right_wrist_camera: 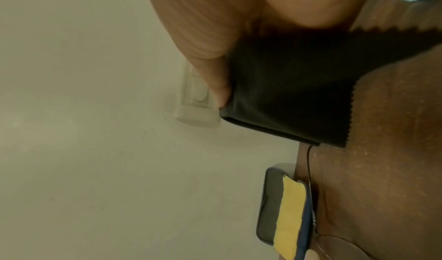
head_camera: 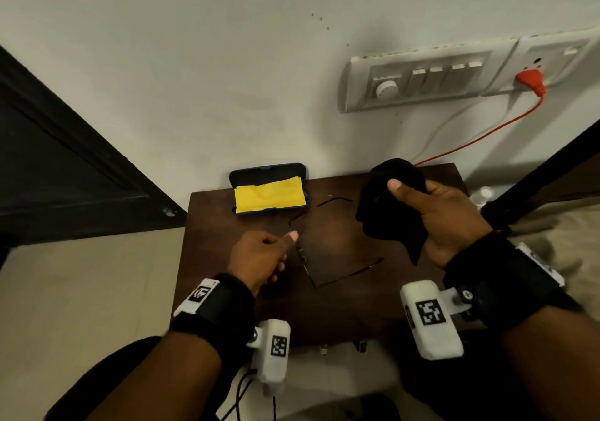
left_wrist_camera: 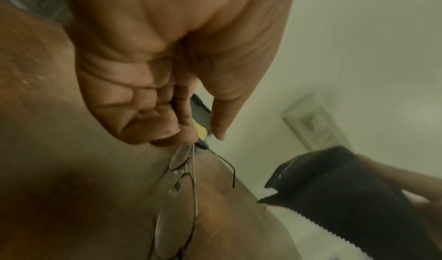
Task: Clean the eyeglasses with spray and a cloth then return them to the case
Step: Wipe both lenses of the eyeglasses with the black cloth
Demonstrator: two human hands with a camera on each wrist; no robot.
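Note:
Thin wire-framed eyeglasses [head_camera: 303,256] hang just above the dark brown table [head_camera: 341,316], temples open toward the right. My left hand [head_camera: 290,237] pinches the frame at one end of the front; in the left wrist view the fingers [left_wrist_camera: 181,131] close on the rim above the lenses [left_wrist_camera: 177,217]. My right hand [head_camera: 409,193] grips a folded black cloth [head_camera: 389,213] raised to the right of the glasses, thumb on top; the right wrist view shows that cloth [right_wrist_camera: 287,94] under the thumb. An open dark case [head_camera: 269,174] lies by the wall with a yellow cloth [head_camera: 269,198] in it.
The small table stands against a white wall. A switch panel [head_camera: 422,80] with a red plug and cable [head_camera: 529,80] is on the wall at upper right. A small clear object [head_camera: 483,193] sits beyond the table's right edge. A dark door [head_camera: 65,161] is at left.

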